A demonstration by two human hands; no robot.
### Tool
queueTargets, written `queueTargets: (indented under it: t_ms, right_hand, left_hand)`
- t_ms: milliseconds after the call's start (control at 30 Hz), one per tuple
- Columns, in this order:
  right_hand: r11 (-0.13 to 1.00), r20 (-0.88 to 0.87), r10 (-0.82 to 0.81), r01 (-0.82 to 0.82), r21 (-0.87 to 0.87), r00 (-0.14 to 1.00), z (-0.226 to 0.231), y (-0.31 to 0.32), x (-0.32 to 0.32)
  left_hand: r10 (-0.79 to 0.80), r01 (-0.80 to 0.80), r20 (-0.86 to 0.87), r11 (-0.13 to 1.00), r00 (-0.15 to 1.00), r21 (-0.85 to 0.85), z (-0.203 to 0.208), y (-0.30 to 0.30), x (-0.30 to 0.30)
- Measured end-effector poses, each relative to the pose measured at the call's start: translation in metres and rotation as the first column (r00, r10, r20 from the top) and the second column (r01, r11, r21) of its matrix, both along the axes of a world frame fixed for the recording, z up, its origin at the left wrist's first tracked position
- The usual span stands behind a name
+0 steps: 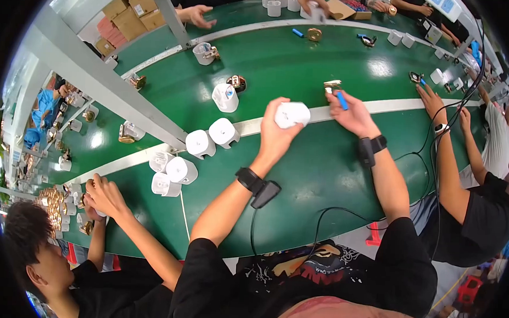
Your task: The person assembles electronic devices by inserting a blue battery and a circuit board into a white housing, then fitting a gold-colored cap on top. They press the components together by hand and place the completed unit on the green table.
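My left hand [274, 138] is closed around a white rounded plastic housing [293, 115], raised above the white rail that runs along the green table. To its right, my right hand [357, 116] pinches a small blue cylinder [341, 101], which looks like a battery. A small gold-and-white part [332, 86] shows at those fingertips; whether it is joined to the cylinder is hard to tell. Both wrists wear black straps with small boxes. Left of my left hand, two white housings [201, 144] stand at the rail, and several more white housings [181, 170] are grouped nearer me.
Beyond the rail lie a white housing [225, 98] beside a gold part [235, 83], another housing [203, 53] and a gold disc [314, 35]. A grey post [115, 90] slants down at left. Co-workers' hands [108, 196] work on either side and opposite. Black cables [422, 150] hang at right.
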State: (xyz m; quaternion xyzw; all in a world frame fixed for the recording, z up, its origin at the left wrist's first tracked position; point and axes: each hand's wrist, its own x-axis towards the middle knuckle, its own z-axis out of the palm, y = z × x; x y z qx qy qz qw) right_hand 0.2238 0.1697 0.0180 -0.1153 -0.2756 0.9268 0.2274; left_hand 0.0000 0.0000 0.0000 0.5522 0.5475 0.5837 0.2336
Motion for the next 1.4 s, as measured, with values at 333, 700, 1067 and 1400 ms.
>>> queueTargets:
  t_ms: [333, 700, 1067, 1400]
  right_hand:
    - [0.860, -0.031, -0.469, 0.464, 0.213, 0.883, -0.022, -0.059, -0.065]
    - [0.560, 0.114, -0.780, 0.606, 0.565, 0.615, 0.009, -0.081, -0.079]
    - [0.131, -0.209, -0.841, 0.563, 0.816, 0.500, 0.037, -0.110, -0.082]
    - [-0.231, -0.329, -0.797, 0.247, 0.941, 0.507, 0.042, -0.108, -0.074]
  left_hand:
    - [-0.115, 0.123, 0.508, 0.992, 0.854, 0.017, 0.019, 0.012, -0.031]
    - [-0.361, 0.585, 0.802, 0.811, 0.475, 0.018, 0.012, 0.008, -0.052]
    - [-0.436, 0.692, 0.720, 0.717, 0.540, -0.085, 0.018, -0.001, -0.044]
    - [-0.379, 0.650, 0.753, 0.755, 0.538, -0.084, 0.018, -0.001, -0.044]
